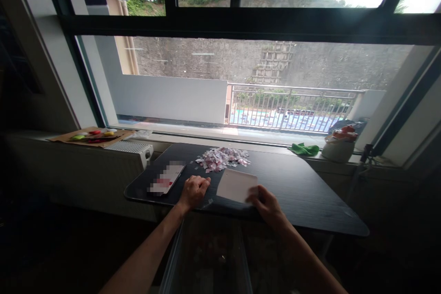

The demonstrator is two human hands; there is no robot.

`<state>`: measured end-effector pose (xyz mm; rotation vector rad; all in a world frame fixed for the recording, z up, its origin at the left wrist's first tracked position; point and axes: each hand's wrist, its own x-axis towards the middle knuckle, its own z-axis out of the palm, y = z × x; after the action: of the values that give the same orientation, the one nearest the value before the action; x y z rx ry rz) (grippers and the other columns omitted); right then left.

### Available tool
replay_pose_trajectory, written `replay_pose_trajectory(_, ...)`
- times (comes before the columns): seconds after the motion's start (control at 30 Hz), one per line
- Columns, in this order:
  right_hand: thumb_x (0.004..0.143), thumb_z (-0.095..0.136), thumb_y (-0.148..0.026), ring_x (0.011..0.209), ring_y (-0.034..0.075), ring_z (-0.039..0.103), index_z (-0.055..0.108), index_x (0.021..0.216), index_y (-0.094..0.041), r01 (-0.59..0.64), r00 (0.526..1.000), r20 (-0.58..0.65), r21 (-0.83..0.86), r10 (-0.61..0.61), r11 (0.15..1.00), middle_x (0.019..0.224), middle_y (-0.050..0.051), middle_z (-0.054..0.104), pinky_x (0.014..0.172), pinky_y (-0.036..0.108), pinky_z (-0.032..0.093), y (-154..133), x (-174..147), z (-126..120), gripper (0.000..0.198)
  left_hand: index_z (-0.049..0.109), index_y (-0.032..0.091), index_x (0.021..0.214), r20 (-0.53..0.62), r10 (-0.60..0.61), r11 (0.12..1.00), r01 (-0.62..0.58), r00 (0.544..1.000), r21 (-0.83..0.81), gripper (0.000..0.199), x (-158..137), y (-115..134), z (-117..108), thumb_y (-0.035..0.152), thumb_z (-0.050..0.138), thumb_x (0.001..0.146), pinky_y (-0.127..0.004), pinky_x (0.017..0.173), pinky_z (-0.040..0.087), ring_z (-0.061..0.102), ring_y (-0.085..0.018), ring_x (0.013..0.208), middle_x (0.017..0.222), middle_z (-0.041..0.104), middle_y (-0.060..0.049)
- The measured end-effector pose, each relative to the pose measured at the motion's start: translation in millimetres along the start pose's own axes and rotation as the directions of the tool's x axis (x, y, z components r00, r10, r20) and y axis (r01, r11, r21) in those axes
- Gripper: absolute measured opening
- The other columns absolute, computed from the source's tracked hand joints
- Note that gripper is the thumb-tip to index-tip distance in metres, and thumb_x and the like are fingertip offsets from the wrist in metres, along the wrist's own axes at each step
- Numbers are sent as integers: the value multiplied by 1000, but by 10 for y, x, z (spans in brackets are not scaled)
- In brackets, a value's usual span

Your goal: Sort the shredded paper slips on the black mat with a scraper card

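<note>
My left hand rests on the dark table, its fingers curled under so that what they hold, if anything, is hidden. My right hand is closed on the right edge of a flat white rectangular card or sheet; the fingertips are slightly blurred. Just beyond the white card lies a loose heap of small pale and pinkish paper pieces. Left of my left hand is a flat white panel with red marks, partly pixelated. A small clear scrap lies near the front edge, between my hands.
The dark table stands against a large window with a sill. On the left sill is a brown board with coloured items, above a radiator. At right are a green cloth and a pale pot. Below sits a clear bin.
</note>
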<state>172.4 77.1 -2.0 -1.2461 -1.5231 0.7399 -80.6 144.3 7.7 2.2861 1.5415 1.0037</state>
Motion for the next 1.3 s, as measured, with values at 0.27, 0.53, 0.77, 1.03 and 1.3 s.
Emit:
replay_pose_trajectory(0.27,70,57,-26,72,17,59,61,77,-17,-40,996,74,-106,48,994,74,2,65,65,28,46,-88,128,101,12,65,21,70,-8,14,1000,-14,1000,7,43,9,-16,2,40,32,91,-33,79,39,56,-19,82,77,68,-5)
replay_pose_trajectory(0.53,65,55,-21,64,13,50,57,72,-16,-22,983,183,23,17,999,68,-1,57,58,24,41,-133,82,50,9,64,20,68,4,-4,1000,4,1000,15,43,-2,12,-13,39,32,91,-33,79,40,56,-19,82,78,68,-6)
replay_pose_trajectory(0.77,66,54,-19,64,13,48,54,69,-17,1,988,153,-1,-1,1000,67,-1,56,57,23,40,-177,74,68,4,63,21,67,4,7,1000,-7,1000,-26,42,-3,3,-16,40,32,90,-33,77,39,55,-19,80,75,67,-5)
replay_pose_trajectory(1.03,66,52,-18,63,12,48,52,70,-18,-5,981,195,65,-8,998,67,-2,53,57,23,38,-191,44,69,4,60,21,63,-4,22,1000,-22,1000,-1,41,-9,7,-30,40,34,89,-31,74,39,55,-19,78,70,63,-5)
replay_pose_trajectory(1.3,66,51,-19,61,12,45,52,70,-17,-69,975,217,101,46,992,65,-2,51,54,22,35,-201,14,54,4,65,21,70,11,21,1000,-20,1000,-15,41,-44,4,6,44,36,86,-34,80,38,55,-20,82,74,65,-5)
